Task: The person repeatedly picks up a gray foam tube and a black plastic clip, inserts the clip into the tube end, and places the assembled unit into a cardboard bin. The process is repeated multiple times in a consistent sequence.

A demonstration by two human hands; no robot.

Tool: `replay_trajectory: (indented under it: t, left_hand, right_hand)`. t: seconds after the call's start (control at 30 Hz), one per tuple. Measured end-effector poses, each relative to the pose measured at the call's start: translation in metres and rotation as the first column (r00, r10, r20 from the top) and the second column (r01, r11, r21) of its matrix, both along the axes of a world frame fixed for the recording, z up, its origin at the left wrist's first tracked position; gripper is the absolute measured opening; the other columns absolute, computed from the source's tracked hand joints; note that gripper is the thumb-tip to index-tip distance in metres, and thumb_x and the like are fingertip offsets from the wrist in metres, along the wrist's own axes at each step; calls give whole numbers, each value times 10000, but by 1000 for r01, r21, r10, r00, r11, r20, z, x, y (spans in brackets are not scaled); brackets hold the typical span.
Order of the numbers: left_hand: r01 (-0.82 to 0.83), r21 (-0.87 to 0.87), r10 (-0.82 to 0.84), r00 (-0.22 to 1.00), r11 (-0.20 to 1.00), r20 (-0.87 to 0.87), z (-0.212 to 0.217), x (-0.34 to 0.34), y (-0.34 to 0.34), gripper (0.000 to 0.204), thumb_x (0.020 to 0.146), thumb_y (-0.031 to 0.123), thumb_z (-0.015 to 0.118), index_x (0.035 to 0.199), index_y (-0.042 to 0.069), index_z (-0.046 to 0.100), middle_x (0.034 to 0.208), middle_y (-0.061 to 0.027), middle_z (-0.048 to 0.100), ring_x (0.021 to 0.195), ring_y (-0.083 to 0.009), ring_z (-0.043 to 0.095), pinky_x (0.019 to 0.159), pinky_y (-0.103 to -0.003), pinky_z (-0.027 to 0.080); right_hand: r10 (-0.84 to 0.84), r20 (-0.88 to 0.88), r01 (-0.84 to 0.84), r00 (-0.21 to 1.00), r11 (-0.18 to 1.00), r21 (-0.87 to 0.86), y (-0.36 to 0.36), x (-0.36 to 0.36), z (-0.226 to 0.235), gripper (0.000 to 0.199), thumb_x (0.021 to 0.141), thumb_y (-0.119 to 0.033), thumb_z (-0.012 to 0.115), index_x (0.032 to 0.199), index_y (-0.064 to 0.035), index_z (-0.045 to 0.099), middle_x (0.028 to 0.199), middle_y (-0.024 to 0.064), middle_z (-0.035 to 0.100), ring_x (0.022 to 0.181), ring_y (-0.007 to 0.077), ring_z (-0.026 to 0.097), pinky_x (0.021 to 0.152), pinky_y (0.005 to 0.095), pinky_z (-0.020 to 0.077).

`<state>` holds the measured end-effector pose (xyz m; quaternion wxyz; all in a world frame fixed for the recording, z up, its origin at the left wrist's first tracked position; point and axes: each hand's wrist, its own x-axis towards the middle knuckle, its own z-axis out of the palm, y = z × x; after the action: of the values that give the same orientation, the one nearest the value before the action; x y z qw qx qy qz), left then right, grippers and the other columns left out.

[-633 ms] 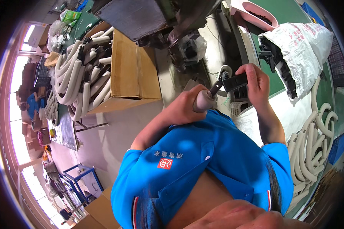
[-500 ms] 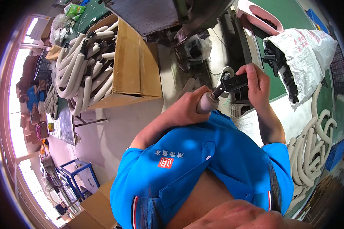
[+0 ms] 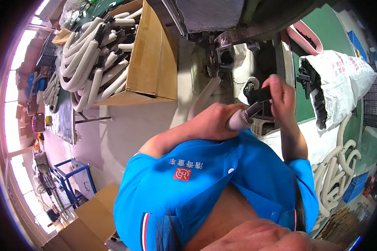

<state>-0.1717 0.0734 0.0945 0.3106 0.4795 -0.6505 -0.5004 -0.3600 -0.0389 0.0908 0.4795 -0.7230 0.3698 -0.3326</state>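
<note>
Since the earlier frames, both hands have shifted slightly right and lower in the view, and the surroundings have slid too, as if the head had turned. The left hand (image 3: 215, 121) and right hand (image 3: 282, 100) meet in front of a blue shirt (image 3: 176, 154). The left fingers are wrapped closely around a pale grey tube (image 3: 238, 120), its end poking out toward the right hand. A flat dark strip (image 3: 254, 108) juts from that end, up to a black piece (image 3: 259, 95), which the right fingers and thumb seem to pinch at its far side. Blur there hides whether strip and piece are joined.

The tube looks light, with a soft, grippy cover that would squash a little under the palm; close behind the end seems the best hold. The strip and piece look stiff, the piece perhaps smooth enough to slip, so its broad sides suit a pinch.

Beyond the hands stands a dark machine (image 3: 213, 16). To the left, a box (image 3: 155, 62) is heaped with bent tubes (image 3: 79, 67); to the right, a white bag (image 3: 343, 79) spills black parts (image 3: 309, 77).
</note>
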Motion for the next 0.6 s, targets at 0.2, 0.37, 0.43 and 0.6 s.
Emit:
replay_trajectory:
  t: [0.2, 0.37, 0.43, 0.6]
  left_hand:
    - [-97, -33, 98, 995, 995, 16, 3, 18, -2, 384, 658, 79, 686, 1014, 35, 549, 798, -176, 618, 732, -320, 622, 664, -381, 491]
    - [-95, -19, 96, 995, 995, 26, 1, 24, -5, 377, 658, 88, 692, 1002, 32, 547, 799, -183, 619, 735, -332, 623, 666, -387, 491]
    - [-82, 0, 82, 995, 997, 61, 0, 26, -7, 396, 661, 104, 715, 1012, 31, 548, 817, -173, 619, 732, -295, 621, 688, -371, 498]
    - [-1, 21, 0, 999, 1000, 42, -11, 18, -5, 371, 664, 93, 713, 994, 40, 551, 820, -163, 614, 753, -303, 620, 682, -377, 491]
  right_hand:
    - [-78, -33, 75, 996, 994, -81, -17, 2, 9, 372, 982, -286, 450, 754, -28, 591, 533, -24, 405, 505, 40, 355, 458, 236, 269]
    - [-42, -78, 35, 996, 996, -84, -17, 10, 10, 340, 975, -258, 468, 767, -18, 591, 539, 5, 407, 509, 45, 355, 457, 242, 270]
    - [-31, -101, 16, 994, 989, -145, -19, 12, 15, 324, 972, -242, 474, 775, -14, 590, 542, 17, 429, 514, 45, 377, 461, 244, 287]
    - [117, -208, -171, 971, 950, -262, -25, 17, 41, 263, 950, -179, 494, 770, -1, 564, 561, 80, 476, 475, 125, 444, 466, 276, 331]
